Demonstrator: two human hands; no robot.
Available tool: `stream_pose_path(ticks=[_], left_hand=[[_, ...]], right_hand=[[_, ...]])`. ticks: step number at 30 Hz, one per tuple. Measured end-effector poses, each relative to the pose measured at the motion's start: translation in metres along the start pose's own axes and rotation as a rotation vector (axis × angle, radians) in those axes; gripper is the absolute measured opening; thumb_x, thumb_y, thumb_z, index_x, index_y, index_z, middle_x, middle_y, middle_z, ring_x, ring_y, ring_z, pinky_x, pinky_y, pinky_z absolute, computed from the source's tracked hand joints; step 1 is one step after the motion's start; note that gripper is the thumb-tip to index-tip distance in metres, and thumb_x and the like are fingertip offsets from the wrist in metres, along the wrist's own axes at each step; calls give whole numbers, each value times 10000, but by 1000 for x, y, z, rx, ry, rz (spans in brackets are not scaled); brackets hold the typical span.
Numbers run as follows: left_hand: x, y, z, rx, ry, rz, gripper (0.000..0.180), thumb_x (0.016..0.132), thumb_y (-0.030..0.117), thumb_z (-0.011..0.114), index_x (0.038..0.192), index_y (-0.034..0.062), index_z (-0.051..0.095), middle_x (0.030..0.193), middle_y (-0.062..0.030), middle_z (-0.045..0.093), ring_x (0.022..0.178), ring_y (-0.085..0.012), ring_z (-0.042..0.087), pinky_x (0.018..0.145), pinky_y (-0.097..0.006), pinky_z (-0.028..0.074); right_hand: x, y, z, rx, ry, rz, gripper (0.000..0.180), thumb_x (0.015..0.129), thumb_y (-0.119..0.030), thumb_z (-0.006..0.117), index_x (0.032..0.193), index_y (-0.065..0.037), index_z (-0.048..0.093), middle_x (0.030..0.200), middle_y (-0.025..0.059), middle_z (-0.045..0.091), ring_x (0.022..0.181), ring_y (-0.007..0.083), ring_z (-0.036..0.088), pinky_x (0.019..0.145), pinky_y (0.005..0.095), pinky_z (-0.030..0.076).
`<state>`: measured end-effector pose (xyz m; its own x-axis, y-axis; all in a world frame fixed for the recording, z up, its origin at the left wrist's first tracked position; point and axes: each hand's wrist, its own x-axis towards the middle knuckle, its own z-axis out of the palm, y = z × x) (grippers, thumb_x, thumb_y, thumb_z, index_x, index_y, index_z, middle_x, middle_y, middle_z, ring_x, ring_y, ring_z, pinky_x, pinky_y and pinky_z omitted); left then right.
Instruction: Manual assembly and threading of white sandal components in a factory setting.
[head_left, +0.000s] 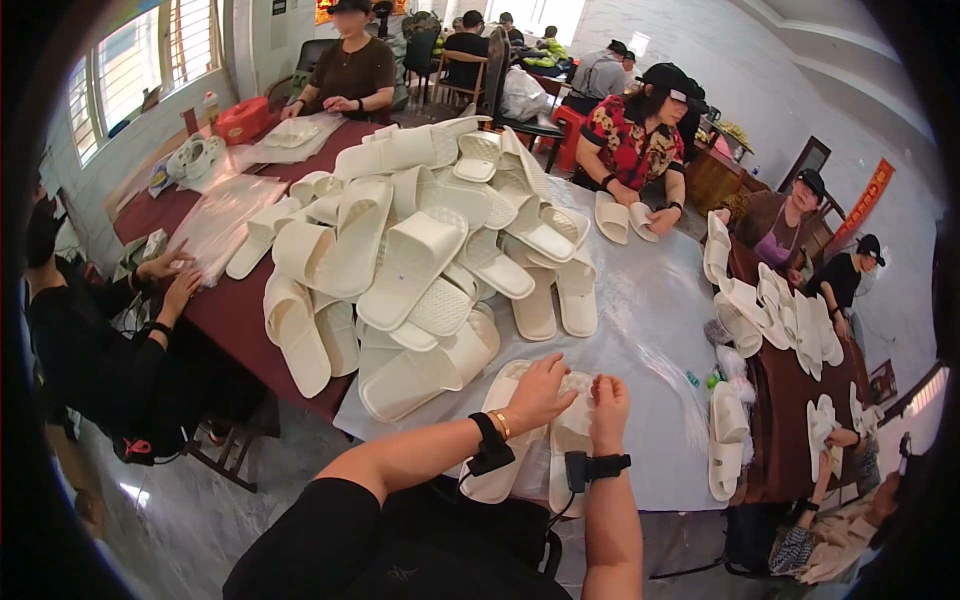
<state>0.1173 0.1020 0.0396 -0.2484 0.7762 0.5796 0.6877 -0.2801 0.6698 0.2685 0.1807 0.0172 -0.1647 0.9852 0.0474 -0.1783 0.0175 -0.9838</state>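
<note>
A pair of cream-white slippers lies at the table's near edge under my arms: the left slipper [491, 484] partly behind my left wrist, the right slipper [570, 437] between my two hands. My left hand [540, 395] reaches across above the right slipper's far end, its fingers bent and drawn together. Close beside it, my right hand [609, 412] is raised with its fingertips pinched. Whatever lies between the fingertips of either hand is too small to make out. Just beyond my hands rises a large heap of similar slippers [411, 262].
Clear plastic sheeting [650, 330] covers the table's middle; dark red cloth [225, 310] shows at the left. More slippers [800, 320] line the right side. Several people work around the table, one handling a slipper pair [613, 219] across from me. A red container [243, 121] stands far left.
</note>
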Motion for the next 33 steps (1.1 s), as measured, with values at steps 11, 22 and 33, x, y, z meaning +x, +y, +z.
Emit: stream_pose_path(ticks=[11, 22, 33], left_hand=[[-66, -2, -90, 23, -317, -18, 531, 787, 229, 686, 1222, 3, 484, 1303, -221, 460, 1179, -392, 451, 1017, -440, 361], [-86, -19, -87, -125, -433, -78, 717, 810, 283, 695, 1383, 6, 364, 1426, -274, 325, 1302, -422, 352, 1078, -438, 311], [-84, 19, -102, -45, -576, -88, 285, 828, 174, 602, 1058, 14, 548, 929, -180, 580, 872, -365, 590, 746, -432, 489]], right_hand=[[-79, -51, -38, -904, 28, -313, 246, 850, -167, 621, 1021, 8, 595, 845, 102, 618, 702, 197, 578, 631, 308, 466], [-97, -51, 36, -1274, -363, -135, 490, 769, -401, 704, 995, 11, 564, 809, 212, 661, 747, 416, 636, 643, 480, 497], [-83, -59, 14, -1071, -535, -112, 336, 784, -259, 696, 1018, -32, 619, 747, 160, 661, 659, 350, 645, 599, 423, 495]])
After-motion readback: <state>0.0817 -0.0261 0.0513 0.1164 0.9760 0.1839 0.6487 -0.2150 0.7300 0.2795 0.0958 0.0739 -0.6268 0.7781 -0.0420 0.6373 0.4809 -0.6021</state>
